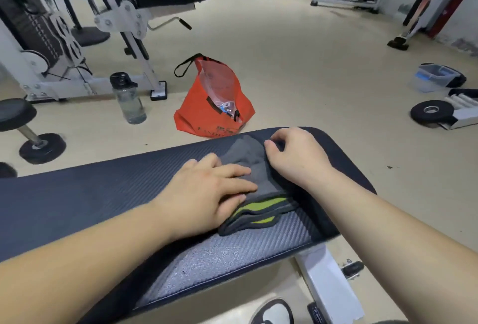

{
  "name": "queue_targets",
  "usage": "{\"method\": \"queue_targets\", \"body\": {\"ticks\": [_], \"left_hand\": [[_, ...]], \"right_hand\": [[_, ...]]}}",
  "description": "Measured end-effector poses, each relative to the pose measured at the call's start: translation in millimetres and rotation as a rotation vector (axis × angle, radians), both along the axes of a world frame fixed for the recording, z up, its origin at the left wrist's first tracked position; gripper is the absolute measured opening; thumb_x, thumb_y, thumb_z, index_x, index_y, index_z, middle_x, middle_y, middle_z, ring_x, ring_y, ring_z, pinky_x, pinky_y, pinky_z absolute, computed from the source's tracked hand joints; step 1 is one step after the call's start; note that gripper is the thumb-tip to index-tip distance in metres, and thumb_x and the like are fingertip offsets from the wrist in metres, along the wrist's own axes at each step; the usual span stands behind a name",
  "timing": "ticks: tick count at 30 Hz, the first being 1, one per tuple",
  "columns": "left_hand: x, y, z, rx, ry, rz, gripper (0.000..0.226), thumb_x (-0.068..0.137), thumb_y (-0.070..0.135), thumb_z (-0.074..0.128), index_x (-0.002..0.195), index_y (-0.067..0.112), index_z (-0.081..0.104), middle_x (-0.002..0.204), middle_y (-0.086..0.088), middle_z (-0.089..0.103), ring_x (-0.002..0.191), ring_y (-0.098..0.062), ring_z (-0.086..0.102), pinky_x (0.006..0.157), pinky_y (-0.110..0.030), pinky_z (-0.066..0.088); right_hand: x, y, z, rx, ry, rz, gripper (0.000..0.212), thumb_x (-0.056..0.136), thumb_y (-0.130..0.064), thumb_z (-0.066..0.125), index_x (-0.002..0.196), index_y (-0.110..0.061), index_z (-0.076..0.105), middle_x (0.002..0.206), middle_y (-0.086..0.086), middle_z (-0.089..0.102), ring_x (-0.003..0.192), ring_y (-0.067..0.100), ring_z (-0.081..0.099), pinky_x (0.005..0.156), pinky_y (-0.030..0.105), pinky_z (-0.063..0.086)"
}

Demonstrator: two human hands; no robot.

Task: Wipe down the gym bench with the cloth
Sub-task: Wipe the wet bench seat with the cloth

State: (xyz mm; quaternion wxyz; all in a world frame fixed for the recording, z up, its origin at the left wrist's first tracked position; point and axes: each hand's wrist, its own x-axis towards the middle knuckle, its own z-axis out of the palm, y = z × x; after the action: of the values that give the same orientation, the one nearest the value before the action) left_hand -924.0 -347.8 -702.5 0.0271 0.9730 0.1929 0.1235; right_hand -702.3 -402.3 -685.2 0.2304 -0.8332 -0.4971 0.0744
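The gym bench (77,194) is a dark blue-black padded pad running from the left edge to the right of centre. A grey cloth (245,160) with dark edging and lime-green stripes lies folded on its right end. My left hand (207,191) lies flat on the cloth's near left part, fingers spread and pressing down. My right hand (297,155) pinches the cloth's far right edge between thumb and fingers. The middle of the cloth stays visible between both hands.
An orange bag (212,106) and a clear water bottle (129,98) stand on the floor beyond the bench. A white weight machine (77,39) stands far left. A weight plate (432,114) and plastic containers (434,77) lie at right. A shoe (274,313) shows below the bench.
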Motion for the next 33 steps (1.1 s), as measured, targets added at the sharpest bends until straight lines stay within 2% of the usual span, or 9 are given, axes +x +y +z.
{"method": "queue_targets", "body": {"ticks": [6,10,13,15,18,20,27,29,33], "left_hand": [[-27.6,56.8,-6.8,-0.026,-0.013,0.722,0.029,0.099,0.043,0.049,0.119,0.041,0.069,0.135,0.01,0.064,0.108,-0.037,0.05,0.087,-0.044,0.05],[-66.8,-21.0,-13.4,0.063,-0.137,0.419,0.028,0.094,0.042,0.055,0.116,0.04,0.072,0.128,0.011,0.069,0.09,-0.03,0.052,0.071,-0.042,0.051],[-111.4,-31.6,-5.9,-0.034,-0.083,0.073,0.033,0.099,0.05,0.047,0.125,0.046,0.067,0.138,0.021,0.062,0.092,-0.021,0.052,0.076,-0.039,0.051],[-130.1,-9.7,-3.2,0.006,-0.02,0.122,0.035,0.098,0.053,0.044,0.125,0.048,0.067,0.138,0.023,0.062,0.093,-0.019,0.052,0.078,-0.039,0.052],[-136.1,15.0,-4.7,0.021,-0.099,0.607,0.031,0.094,0.046,0.051,0.117,0.044,0.072,0.129,0.015,0.069,0.091,-0.028,0.052,0.075,-0.043,0.056],[-122.1,-5.2,-7.2,0.06,-0.109,0.766,0.023,0.091,0.036,0.062,0.109,0.037,0.076,0.12,0.007,0.072,0.087,-0.034,0.052,0.066,-0.041,0.054],[-160.5,-61.5,0.0,0.02,-0.1,0.181,0.027,0.097,0.044,0.055,0.119,0.044,0.071,0.128,0.018,0.067,0.085,-0.022,0.052,0.07,-0.032,0.052],[-192.5,-44.6,-0.8,0.076,-0.082,0.387,0.028,0.096,0.044,0.053,0.117,0.045,0.072,0.125,0.019,0.068,0.086,-0.022,0.053,0.069,-0.034,0.055],[-236.9,-49.5,-5.0,0.067,-0.22,1.108,0.023,0.094,0.038,0.061,0.112,0.039,0.076,0.115,0.014,0.071,0.092,-0.03,0.052,0.062,-0.039,0.056]], "right_hand": [[-24.7,17.8,8.6,0.02,-0.003,0.07,0.026,0.096,-0.042,0.054,0.103,-0.027,0.073,0.107,-0.004,0.068,0.111,0.024,0.062,0.084,0.037,0.053],[-46.4,27.0,14.4,0.036,-0.006,0.157,0.024,0.096,-0.042,0.053,0.099,-0.029,0.073,0.098,-0.006,0.065,0.1,0.022,0.063,0.08,0.036,0.053],[-69.8,31.9,17.4,0.001,-0.035,0.261,0.026,0.097,-0.042,0.053,0.104,-0.027,0.074,0.106,-0.003,0.068,0.104,0.022,0.063,0.087,0.04,0.055],[-84.6,33.4,19.9,-0.034,-0.044,0.316,0.028,0.097,-0.042,0.054,0.108,-0.026,0.074,0.111,-0.002,0.07,0.107,0.023,0.063,0.088,0.041,0.056],[-100.8,34.4,23.9,-0.091,-0.051,0.386,0.029,0.096,-0.044,0.055,0.112,-0.027,0.073,0.12,-0.004,0.068,0.113,0.021,0.062,0.093,0.042,0.055],[-108.7,34.5,25.8,-0.112,-0.05,0.418,0.03,0.096,-0.045,0.056,0.115,-0.027,0.072,0.123,-0.004,0.067,0.116,0.022,0.062,0.095,0.042,0.054],[-139.7,47.9,32.1,-0.108,-0.054,0.487,0.03,0.096,-0.044,0.058,0.111,-0.024,0.073,0.117,0.001,0.072,0.111,0.026,0.064,0.091,0.041,0.055],[-156.8,55.2,32.9,-0.109,-0.04,0.527,0.03,0.095,-0.044,0.058,0.111,-0.024,0.073,0.116,0.002,0.073,0.11,0.027,0.065,0.092,0.044,0.056],[-200.0,69.1,35.8,-0.144,-0.04,0.635,0.031,0.096,-0.045,0.056,0.114,-0.024,0.071,0.112,0.002,0.074,0.106,0.027,0.066,0.089,0.044,0.058]]}}
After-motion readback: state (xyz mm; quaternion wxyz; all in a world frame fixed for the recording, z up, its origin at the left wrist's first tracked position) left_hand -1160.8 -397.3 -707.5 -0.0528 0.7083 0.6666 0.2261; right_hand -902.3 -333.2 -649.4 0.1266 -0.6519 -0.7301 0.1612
